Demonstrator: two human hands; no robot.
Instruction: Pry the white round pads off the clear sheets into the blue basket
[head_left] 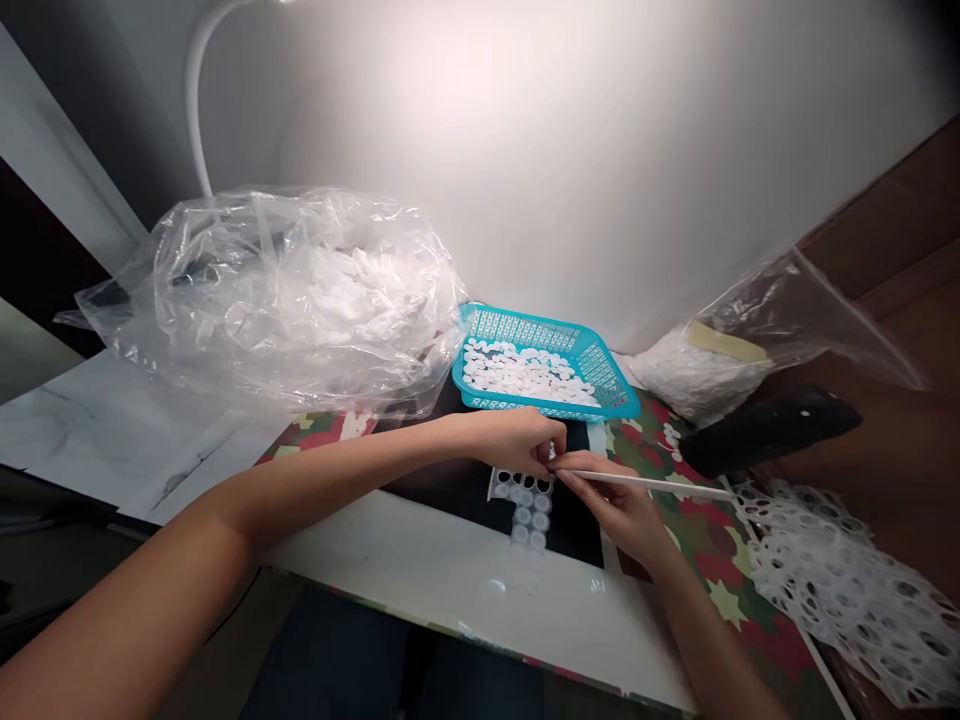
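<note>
My left hand (517, 440) reaches across from the left, its fingertips pinched on a small white piece (553, 453) just above a perforated strip of round white discs (529, 510). That strip lies on a black sheet (465, 485), with several holes showing where discs are gone. My right hand (607, 505) grips a thin white stick (652, 485), whose tip meets the left fingertips. Behind the hands stands a turquoise plastic basket (525, 325) holding many loose white discs (521, 372).
A large clear plastic bag (277, 300) of white material sits at back left. To the right lie a smaller bag (750, 345), a black object (769, 430) and a perforated white waste sheet (840, 580) on a camouflage-patterned mat (709, 540). A white gooseneck lamp (199, 90) rises behind.
</note>
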